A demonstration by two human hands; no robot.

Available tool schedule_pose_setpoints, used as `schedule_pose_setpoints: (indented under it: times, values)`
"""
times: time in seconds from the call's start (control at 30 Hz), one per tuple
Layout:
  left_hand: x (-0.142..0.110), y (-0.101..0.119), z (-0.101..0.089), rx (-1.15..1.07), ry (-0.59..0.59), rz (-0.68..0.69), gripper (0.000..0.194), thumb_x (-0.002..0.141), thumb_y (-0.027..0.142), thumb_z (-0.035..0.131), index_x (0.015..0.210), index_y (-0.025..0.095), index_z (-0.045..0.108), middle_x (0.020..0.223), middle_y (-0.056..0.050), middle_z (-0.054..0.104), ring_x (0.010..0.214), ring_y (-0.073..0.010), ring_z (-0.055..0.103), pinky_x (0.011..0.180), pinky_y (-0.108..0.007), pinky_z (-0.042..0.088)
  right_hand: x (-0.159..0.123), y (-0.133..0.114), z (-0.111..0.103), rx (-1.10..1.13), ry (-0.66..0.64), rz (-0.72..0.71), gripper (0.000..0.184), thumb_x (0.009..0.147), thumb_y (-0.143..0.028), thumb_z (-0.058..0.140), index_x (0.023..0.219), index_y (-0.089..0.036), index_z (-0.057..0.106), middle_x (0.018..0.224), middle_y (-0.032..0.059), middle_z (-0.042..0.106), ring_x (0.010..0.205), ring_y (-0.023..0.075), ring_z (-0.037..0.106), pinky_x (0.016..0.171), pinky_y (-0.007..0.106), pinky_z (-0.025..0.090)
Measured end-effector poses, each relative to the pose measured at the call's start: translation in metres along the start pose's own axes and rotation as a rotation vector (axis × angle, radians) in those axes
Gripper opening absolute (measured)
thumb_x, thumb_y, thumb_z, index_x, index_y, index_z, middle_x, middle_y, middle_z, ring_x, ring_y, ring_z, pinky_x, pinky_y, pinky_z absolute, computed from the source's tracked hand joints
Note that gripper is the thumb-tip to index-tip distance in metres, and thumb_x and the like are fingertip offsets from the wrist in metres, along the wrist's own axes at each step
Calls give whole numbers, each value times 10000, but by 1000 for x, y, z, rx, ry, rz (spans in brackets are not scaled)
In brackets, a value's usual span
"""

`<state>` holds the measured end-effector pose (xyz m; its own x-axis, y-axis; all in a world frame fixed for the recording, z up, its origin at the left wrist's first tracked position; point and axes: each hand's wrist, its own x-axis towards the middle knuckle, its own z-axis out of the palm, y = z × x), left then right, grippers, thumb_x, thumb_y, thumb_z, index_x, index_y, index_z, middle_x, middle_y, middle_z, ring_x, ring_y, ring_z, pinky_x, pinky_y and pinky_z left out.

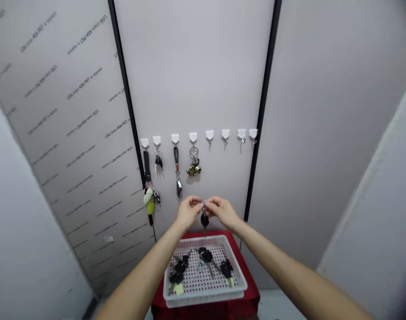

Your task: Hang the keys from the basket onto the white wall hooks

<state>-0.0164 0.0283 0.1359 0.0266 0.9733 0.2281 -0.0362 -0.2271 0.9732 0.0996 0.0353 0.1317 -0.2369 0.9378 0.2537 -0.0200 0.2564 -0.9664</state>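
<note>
A black-headed key (204, 219) hangs blade down between my two hands, above the far side of a white basket (203, 298). My left hand (190, 212) pinches the top of it, apparently at its ring, from the left. From the right, my right hand (220, 210) pinches at the same spot; the ring itself is mostly hidden by fingertips. Inside the basket lie several bunches of black-headed keys, among them one bunch (179, 270) at the left, one (205, 255) in the middle and one (226, 269) at the right.
A row of white hooks runs along the wall. From the left ones hang a black strap (147, 166), small keys (159, 161), a braided key fob (178, 186) and a brass-coloured keychain (193, 169). Bare hooks (225, 134) continue rightward. The basket stands on a red-covered stand (251, 291).
</note>
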Motion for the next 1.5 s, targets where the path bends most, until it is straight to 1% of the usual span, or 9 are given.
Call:
schedule_pose_setpoints:
  times: [0.2, 0.33, 0.5, 0.7, 0.9, 1.1, 1.23, 1.37, 1.5]
  values:
    - [30, 48, 22, 121, 14, 363, 290, 571, 98, 491, 856, 138, 456, 874, -49, 535, 780, -93, 498, 730, -232, 375, 48, -83, -17, 50, 199, -205, 78, 608, -191, 472, 569, -129, 445, 451, -49, 476, 396, 32, 436, 424, 169, 379]
    - [42, 78, 30, 351, 97, 437, 314, 601, 125, 464, 913, 154, 473, 918, -50, 533, 802, -120, 497, 754, -269, 365, 73, -116, -19, 61, 309, -248, 77, 635, -159, 452, 564, -134, 432, 451, -51, 464, 384, 28, 429, 391, 159, 378]
    - [48, 91, 34, 523, 137, 410, 341, 610, 132, 452, 950, 139, 478, 910, -62, 541, 789, -126, 499, 764, -273, 356, 87, -124, -20, 29, 436, -168, 115, 645, -142, 445, 535, -140, 413, 433, -42, 455, 374, 37, 425, 373, 172, 386]
    - [43, 73, 29, 452, 135, 381, 347, 599, 106, 470, 943, 151, 486, 955, -57, 521, 805, -122, 494, 760, -257, 354, 92, -115, -25, -73, 442, -142, 41, 634, -134, 444, 593, -141, 441, 466, -26, 475, 382, 47, 435, 392, 189, 383]
    - [9, 24, 9, 450, 68, 303, 287, 609, 114, 453, 890, 144, 507, 886, -49, 538, 760, -109, 498, 724, -246, 374, 66, -61, -32, -347, 424, -346, 195, 607, -161, 440, 796, -148, 487, 576, -25, 503, 487, 56, 453, 483, 195, 372]
    - [-47, -77, -9, 649, -138, -6, 243, 599, 102, 433, 821, 117, 530, 818, -65, 568, 745, -127, 499, 716, -254, 369, -26, 55, -14, -812, -344, -121, 180, 574, -134, 434, 705, -147, 557, 596, 9, 552, 539, 97, 471, 534, 213, 354]
    - [-63, -117, -14, 869, -217, -52, 283, 578, 100, 439, 844, 139, 525, 854, -70, 560, 781, -153, 492, 714, -266, 359, -55, 100, -8, -1013, -352, 6, 224, 555, -155, 451, 751, -156, 559, 728, 51, 577, 662, 151, 495, 583, 236, 350]
    - [-64, -123, -10, 1057, -192, -62, 304, 607, 131, 413, 901, 143, 489, 894, -99, 545, 815, -180, 492, 709, -278, 354, -53, 112, -1, -1007, -281, -47, 341, 585, -173, 436, 920, -174, 501, 911, 67, 536, 829, 163, 460, 696, 244, 323]
    - [-66, -121, -4, 1186, -211, -103, 303, 603, 204, 438, 899, 154, 481, 868, -117, 548, 793, -222, 505, 677, -316, 360, -50, 118, 6, -1045, -357, -77, 329, 560, -151, 447, 882, -184, 509, 899, 60, 531, 850, 166, 442, 706, 247, 304]
